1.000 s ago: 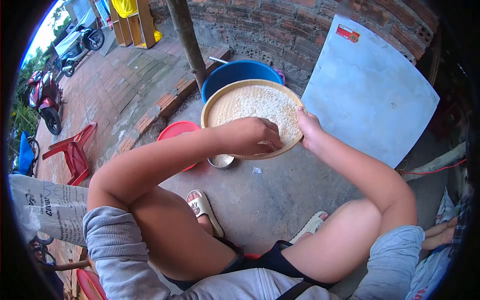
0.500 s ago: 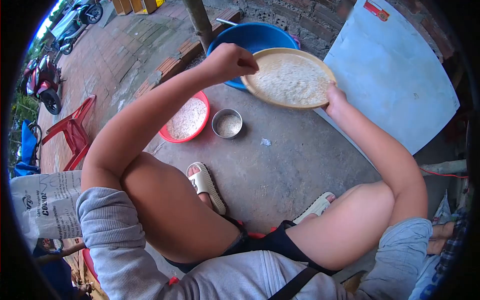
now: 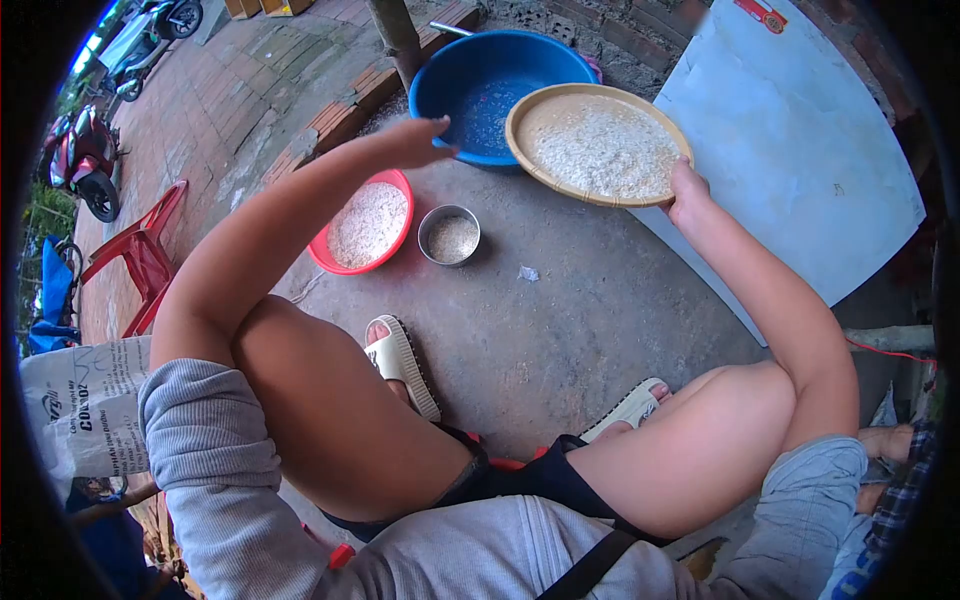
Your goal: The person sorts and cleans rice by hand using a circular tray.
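Observation:
My right hand (image 3: 687, 190) grips the near right rim of a round woven winnowing tray (image 3: 545, 122), held tilted in the air. White, rice-like grains (image 3: 610, 155) are spread over the tray's middle and right side. My left hand (image 3: 418, 143) is off the tray, slightly blurred, its fingers stretched out and apart with nothing visible in them. It hovers at the near left edge of a large blue basin (image 3: 440, 90), which has scattered pale bits inside. Below that hand sit a red basin (image 3: 333, 262) of whitish grains and a small metal bowl (image 3: 424, 240) of grains.
A large white board (image 3: 790, 170) leans at the right by a brick wall. A wooden post (image 3: 393, 40) stands behind the blue basin. To the left are a red plastic chair (image 3: 145, 260) and motorbikes (image 3: 88, 165). At far right, part of another person shows, with a plaid sleeve (image 3: 903, 505).
My left hand has left the tray's left rim and moved left and slightly down. My right hand has shifted the tray a little to the right and up, uncovering more of the blue basin.

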{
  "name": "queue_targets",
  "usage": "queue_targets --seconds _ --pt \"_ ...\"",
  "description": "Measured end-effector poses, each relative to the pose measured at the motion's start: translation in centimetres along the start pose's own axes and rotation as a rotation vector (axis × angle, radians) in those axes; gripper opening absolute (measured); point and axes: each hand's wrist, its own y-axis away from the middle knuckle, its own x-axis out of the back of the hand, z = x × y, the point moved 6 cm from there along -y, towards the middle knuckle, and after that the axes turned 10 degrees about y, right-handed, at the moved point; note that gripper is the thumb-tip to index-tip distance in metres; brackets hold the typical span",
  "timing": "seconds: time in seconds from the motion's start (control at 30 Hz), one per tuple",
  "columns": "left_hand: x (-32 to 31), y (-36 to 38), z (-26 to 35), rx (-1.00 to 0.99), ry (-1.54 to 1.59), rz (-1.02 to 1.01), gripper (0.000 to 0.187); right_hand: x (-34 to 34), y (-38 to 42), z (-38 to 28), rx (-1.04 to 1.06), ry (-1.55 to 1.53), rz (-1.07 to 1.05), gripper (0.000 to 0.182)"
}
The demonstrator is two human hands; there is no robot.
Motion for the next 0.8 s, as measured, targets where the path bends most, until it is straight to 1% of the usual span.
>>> queue_targets --seconds 0.03,0.07,0.1,0.13,0.17,0.2,0.23,0.3,0.33,0.37,0.43,0.47,0.5,0.53,0.57,0.6,0.63,0.67,0.7,0.73,0.77,0.8 --pt "1.1 -0.2 -0.6 0.114 0.228 0.110 0.065 -0.1 0.2 0.1 0.002 -0.003 -0.001 0.043" --pt "1.4 0.0 -0.5 0.067 0.525 -0.002 0.071 -0.8 0.5 0.0 0.033 0.011 -0.075 0.043" --pt "1.7 0.0 -0.5 0.065 0.523 0.004 0.071 -1.5 1.0 -0.2 0.066 0.026 -0.148 0.043" --pt "2.0 0.2 -1.0 0.116 0.859 0.077 0.072 -1.8 1.5 -0.2 0.073 0.024 -0.151 0.043" --pt "2.3 0.4 -1.5 0.162 1.195 0.153 0.072 -2.8 2.3 -0.2 0.099 0.057 -0.250 0.044" --pt "2.1 0.5 -1.4 0.179 1.270 0.076 0.074 -3.7 3.3 -0.2 0.128 0.093 -0.349 0.045" --pt "1.8 0.5 -1.8 0.224 1.318 0.145 0.067 -4.1 4.6 -0.4 0.140 0.092 -0.349 0.045" --pt "0.7 0.4 -0.6 0.156 1.468 0.015 0.056 -5.2 7.2 -0.5 0.153 0.103 -0.510 0.045" --pt "1.1 1.9 1.0 0.239 1.431 0.218 0.040 -4.7 7.3 -0.5 0.104 0.093 -0.467 0.044" --pt "0.5 -0.1 -1.1 0.168 1.283 0.259 0.031 -4.4 7.1 -0.8 0.113 0.081 -0.467 0.044" --pt "0.7 1.7 1.4 0.169 0.858 0.506 0.029 -3.3 5.1 -1.0 0.145 0.163 -0.547 0.041" --pt "-0.1 2.9 3.3 0.199 0.896 0.487 0.028 -2.5 3.5 -1.0 0.140 0.161 -0.564 0.037" --pt "-0.4 3.6 4.5 0.227 0.939 0.466 0.028 -2.7 3.9 -1.1 0.148 0.155 -0.560 0.037" --pt "-0.4 2.7 3.7 0.126 0.946 0.468 0.028 -2.5 4.3 -1.4 0.203 0.149 -0.535 0.037" --pt "0.5 2.8 2.9 0.125 0.860 0.422 0.027 -2.3 4.6 -1.7 0.261 0.154 -0.509 0.038" --pt "1.2 2.3 1.0 0.089 0.935 0.365 0.026 -3.2 6.0 -1.7 0.293 0.119 -0.522 0.036" --pt "1.4 1.8 -1.1 0.051 1.007 0.310 0.026 -4.2 7.5 -1.5 0.292 0.178 -0.538 0.035" --pt "1.2 2.1 -2.9 0.064 1.082 0.272 0.026 -5.5 9.3 -1.1 0.292 0.230 -0.555 0.034" --pt "1.1 2.4 -3.8 0.079 1.148 0.230 0.026 -5.7 13.3 -1.5 0.220 0.265 -0.542 0.033" --pt "0.6 2.9 -3.9 0.082 1.132 0.246 0.025 -5.3 13.5 -1.3 0.200 0.245 -0.517 0.032" --pt "-0.5 1.8 -4.9 0.110 1.126 0.287 0.025 -5.1 13.3 -1.2 0.181 0.219 -0.495 0.031" --pt "-0.5 2.5 -3.7 0.154 0.986 0.385 0.024 -4.6 11.3 -1.3 0.191 0.205 -0.503 0.031"
